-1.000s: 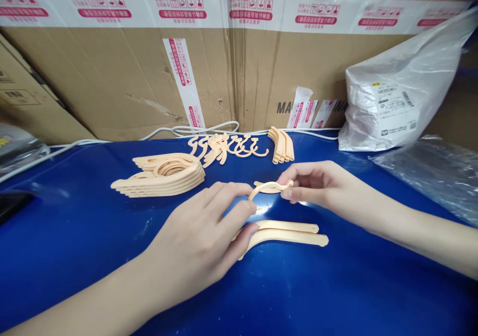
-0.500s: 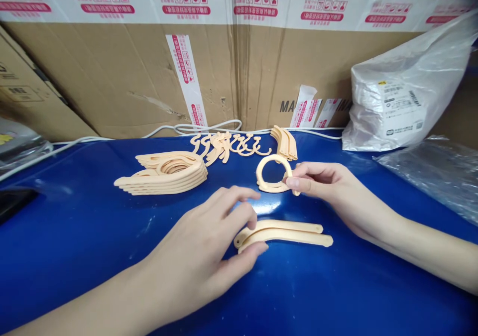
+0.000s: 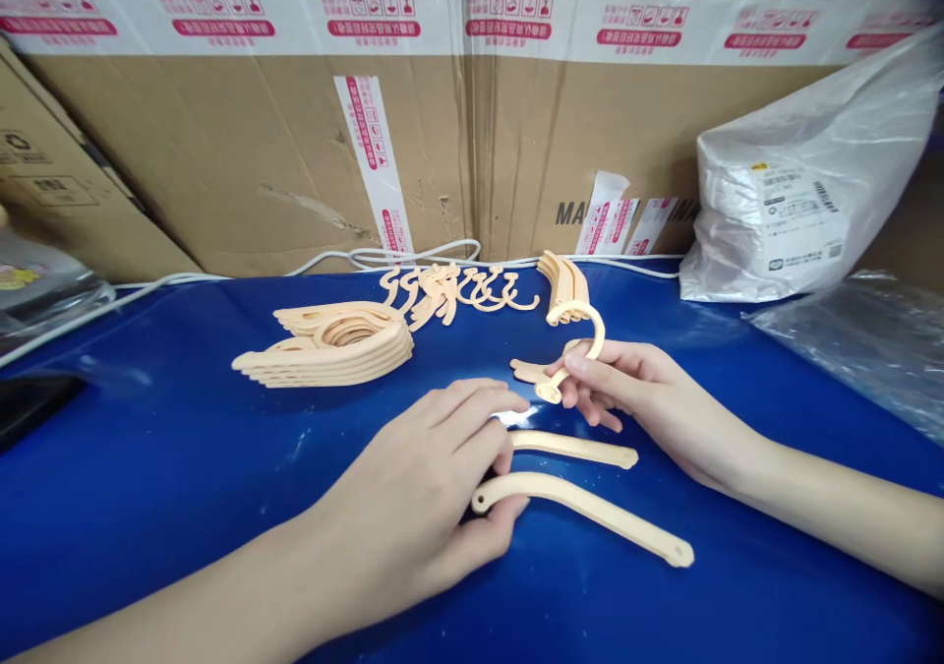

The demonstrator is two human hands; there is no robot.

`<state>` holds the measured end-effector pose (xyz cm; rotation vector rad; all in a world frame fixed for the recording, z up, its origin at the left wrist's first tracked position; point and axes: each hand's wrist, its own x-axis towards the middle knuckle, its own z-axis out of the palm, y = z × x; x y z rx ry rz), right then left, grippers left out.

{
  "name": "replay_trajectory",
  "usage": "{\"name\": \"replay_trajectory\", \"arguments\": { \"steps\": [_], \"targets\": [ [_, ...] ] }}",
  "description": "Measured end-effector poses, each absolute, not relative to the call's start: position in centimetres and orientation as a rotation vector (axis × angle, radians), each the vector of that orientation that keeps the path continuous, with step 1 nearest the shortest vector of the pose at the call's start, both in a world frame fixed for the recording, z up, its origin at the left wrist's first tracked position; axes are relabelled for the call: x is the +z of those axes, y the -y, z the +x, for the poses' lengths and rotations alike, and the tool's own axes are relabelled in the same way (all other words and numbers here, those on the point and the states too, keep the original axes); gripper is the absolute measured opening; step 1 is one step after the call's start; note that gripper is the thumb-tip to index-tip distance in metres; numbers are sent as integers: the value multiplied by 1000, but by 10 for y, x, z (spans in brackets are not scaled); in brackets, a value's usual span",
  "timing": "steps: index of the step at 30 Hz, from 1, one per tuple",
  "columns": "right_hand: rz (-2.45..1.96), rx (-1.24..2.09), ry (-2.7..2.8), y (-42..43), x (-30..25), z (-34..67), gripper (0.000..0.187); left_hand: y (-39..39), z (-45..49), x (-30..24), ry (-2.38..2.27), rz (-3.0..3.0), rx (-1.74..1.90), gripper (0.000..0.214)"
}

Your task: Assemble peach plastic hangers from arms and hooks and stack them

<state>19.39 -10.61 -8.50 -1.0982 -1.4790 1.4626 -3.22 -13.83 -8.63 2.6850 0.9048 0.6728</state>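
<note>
My right hand pinches a peach plastic hook piece just above the blue table; the hook curls up over my fingers. My left hand rests on the table, its thumb and fingers closed on the left end of a curved peach arm piece that slants toward the lower right. A second arm piece lies flat just behind it, its left end under my fingertips. A small flat peach part lies beside the right hand.
A stack of peach hanger bodies lies at mid-left, with a row of hooks and a small stack of arms behind. Cardboard boxes wall the back. White cables, a white plastic bag and clear wrap lie near.
My left hand has swung the front arm piece away from its twin, so its far end now points lower right. My right hand turned the hook and lowered it a little.
</note>
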Motion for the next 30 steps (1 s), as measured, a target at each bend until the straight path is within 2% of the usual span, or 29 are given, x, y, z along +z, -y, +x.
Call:
{"name": "replay_trajectory", "arguments": {
  "steps": [9, 14, 18, 23, 28, 30],
  "targets": [
    [-1096, 1536, 1278, 100, -90, 202, 28, 108, -45, -74, -1040, 1842, 1022, 9],
    [-1103, 1521, 1331, 100, -88, 203, 27, 104, -47, -72, -1049, 1749, 1069, 22],
    [-1080, 1523, 1395, 101, -87, 204, 22, 112, -41, -68, -1034, 1868, 966, 25],
    [-1068, 1559, 1407, 101, -88, 204, 23, 122, -36, -75, -1151, 2395, 748, 31],
    [-1083, 1577, 1380, 104, -88, 204, 44, 126, -35, -86, -996, 2886, 669, 30],
    [-1072, 1583, 1380, 105, -87, 204, 53, 127, -35, -87, -971, 2890, 669, 21]
  ]
}}
